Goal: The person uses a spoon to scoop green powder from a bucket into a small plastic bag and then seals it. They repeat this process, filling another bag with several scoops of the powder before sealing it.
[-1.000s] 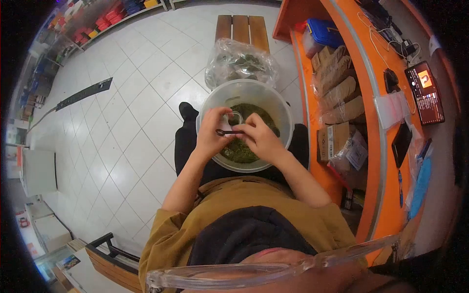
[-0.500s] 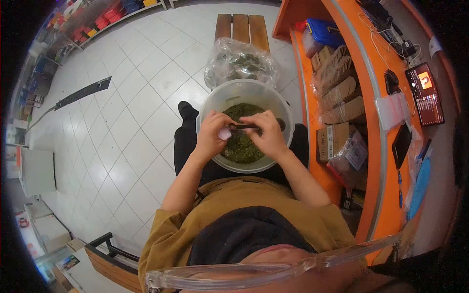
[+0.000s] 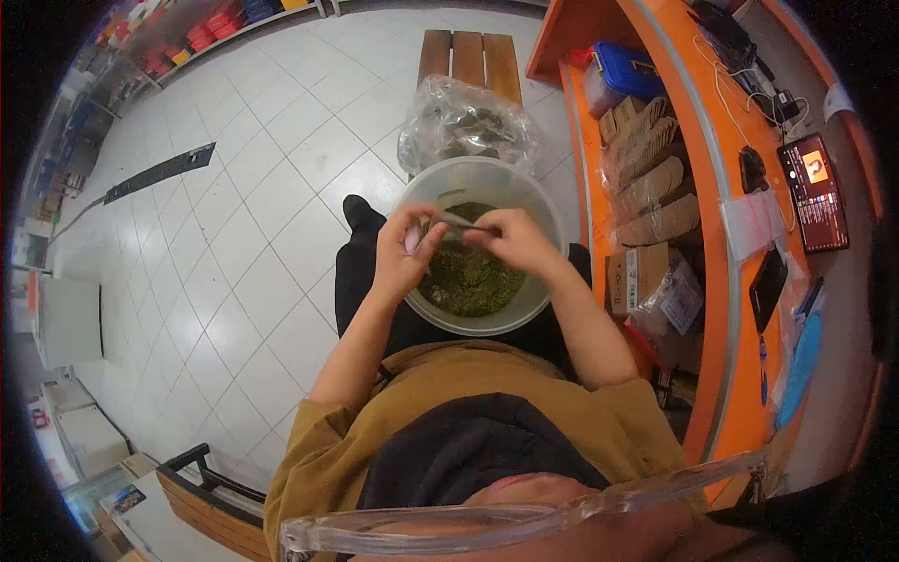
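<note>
A translucent plastic tub (image 3: pixel 496 174) stands between my knees, with chopped-looking green material (image 3: pixel 478 286) spread over its bottom. Above it, my left hand (image 3: pixel 403 253) and my right hand (image 3: pixel 521 245) pinch the two ends of a thin dark strip (image 3: pixel 457 221); its exact kind does not show. A small pale object (image 3: pixel 412 240) is also tucked in my left hand, partly hidden by the fingers. Just beyond the tub lies a clear plastic bag (image 3: pixel 468 126) with dark green pieces inside.
The bag rests on a slatted wooden bench (image 3: pixel 468 61). To my right runs an orange counter (image 3: pixel 716 309), its shelf holding stacked cardboard insoles (image 3: pixel 660 183) and a carton (image 3: pixel 632 278). A lit phone (image 3: pixel 813 192) is on top. A wooden seat (image 3: pixel 211 510) stands behind left.
My left hand has shifted slightly left and up, its fingers more spread. The strip now shows more of its length, tilted between both hands. The view has shifted slightly.
</note>
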Demonstrator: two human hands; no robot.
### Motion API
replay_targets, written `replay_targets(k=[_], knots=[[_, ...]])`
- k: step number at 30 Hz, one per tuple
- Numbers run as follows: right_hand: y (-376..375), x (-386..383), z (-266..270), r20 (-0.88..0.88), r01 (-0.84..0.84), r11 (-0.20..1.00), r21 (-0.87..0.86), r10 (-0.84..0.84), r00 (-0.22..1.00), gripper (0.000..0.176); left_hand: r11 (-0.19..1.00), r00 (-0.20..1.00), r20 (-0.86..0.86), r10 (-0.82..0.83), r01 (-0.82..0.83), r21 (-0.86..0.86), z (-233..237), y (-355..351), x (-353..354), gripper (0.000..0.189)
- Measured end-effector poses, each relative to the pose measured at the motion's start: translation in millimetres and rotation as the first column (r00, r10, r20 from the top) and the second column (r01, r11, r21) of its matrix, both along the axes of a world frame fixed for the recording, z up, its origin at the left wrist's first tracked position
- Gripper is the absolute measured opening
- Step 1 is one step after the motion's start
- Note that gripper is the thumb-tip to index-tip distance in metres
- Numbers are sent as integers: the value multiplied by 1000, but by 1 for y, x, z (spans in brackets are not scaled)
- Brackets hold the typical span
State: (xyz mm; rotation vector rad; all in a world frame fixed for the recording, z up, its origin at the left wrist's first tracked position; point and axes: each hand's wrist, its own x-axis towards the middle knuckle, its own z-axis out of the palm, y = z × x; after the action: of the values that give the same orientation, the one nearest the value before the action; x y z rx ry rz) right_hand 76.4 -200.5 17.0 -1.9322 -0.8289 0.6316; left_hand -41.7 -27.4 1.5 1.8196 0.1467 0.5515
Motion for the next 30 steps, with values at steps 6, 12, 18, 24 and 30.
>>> replay_targets(k=[6, 12, 18, 24, 30], knots=[[6, 48, -6, -620, 515, 814, 268, -264, 739, 33, 961, 996, 56, -65, 77, -264, 1, -2, 1, 60], [3, -22, 14, 201, 78, 969, 233, -127, 971, 24, 639, 903, -124, -410, 188, -746, 8, -15, 0, 64], [-12, -39, 8, 363, -41, 967, 250, -54, 930, 27, 595, 780, -177, -600, 288, -750, 21, -26, 0, 62], [-19, -36, 6, 234, 123, 946, 300, -198, 952, 18, 976, 997, 67, 35, -48, 213, 4, -28, 3, 39], [-17, -42, 4, 59, 229, 953, 197, -245, 968, 11, 890, 996, 22, 85, -86, 447, 27, -43, -8, 14]])
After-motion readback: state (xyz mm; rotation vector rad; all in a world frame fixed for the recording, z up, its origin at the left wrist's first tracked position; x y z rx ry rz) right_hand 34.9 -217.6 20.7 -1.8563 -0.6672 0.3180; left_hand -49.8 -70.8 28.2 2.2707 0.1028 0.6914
